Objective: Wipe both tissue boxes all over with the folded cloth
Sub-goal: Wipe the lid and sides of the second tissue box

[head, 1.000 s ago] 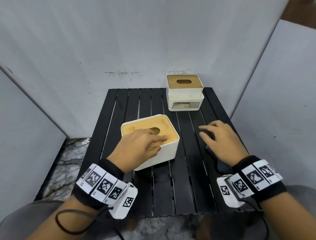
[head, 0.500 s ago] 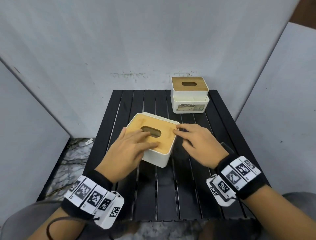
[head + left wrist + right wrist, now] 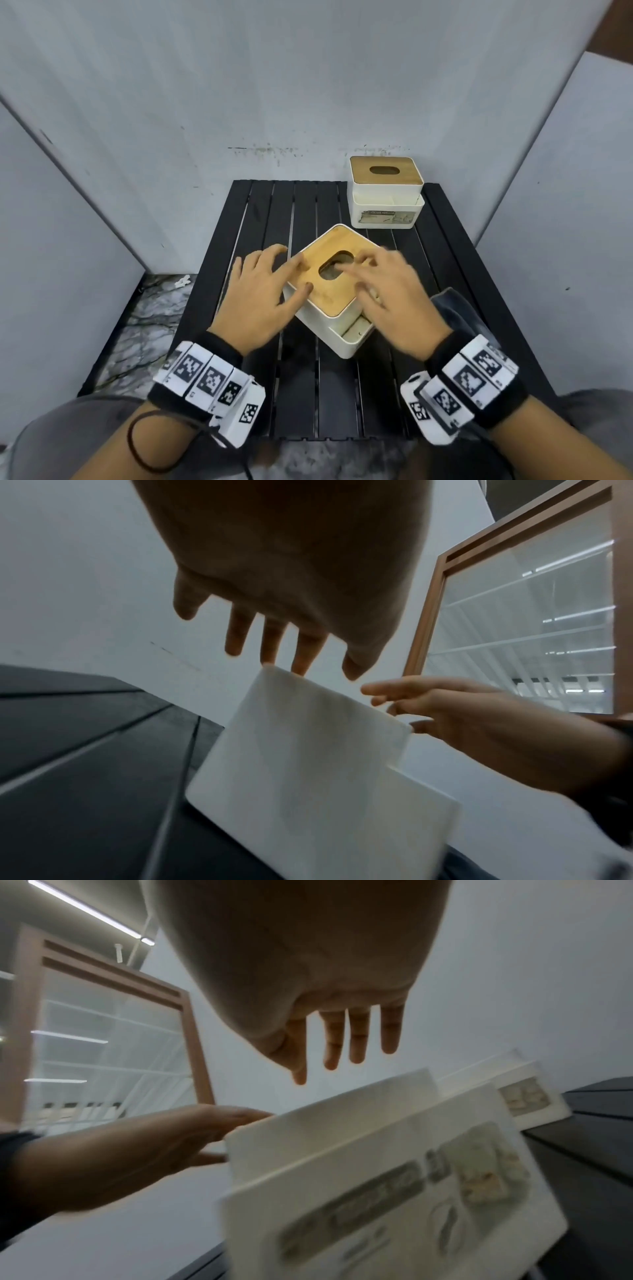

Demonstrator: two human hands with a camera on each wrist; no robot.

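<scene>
We had our left hand (image 3: 260,294) at the near-left side of the closer white plastic tissue box with the bamboo lid (image 3: 329,284), fingers spread straight, the thumb resting on the lid and nothing gripped. Our right hand (image 3: 394,298) lay over the lid's right part, fingers extended and relaxed above the oval slot, also gripping nothing; motion blur hid whether its tips touched the wood. The box sat skewed, one corner towards us, near the middle of the black slatted table (image 3: 308,394), and from the right wrist camera its printed label faced that hand. Just behind our right wrist, on the table's right side, lay a dark grey bundle which we took to be the folded cloth (image 3: 455,308), out of both hands. Farther back, at the far right corner, the second white tissue box with a wooden lid (image 3: 386,192) stood square and untouched, well apart from us. We judged no wiping was in hand just then: we seemed to be turning the near box to offer another face. Whether any face was already wiped we could not tell, and the far box looked wholly left to do.
</scene>
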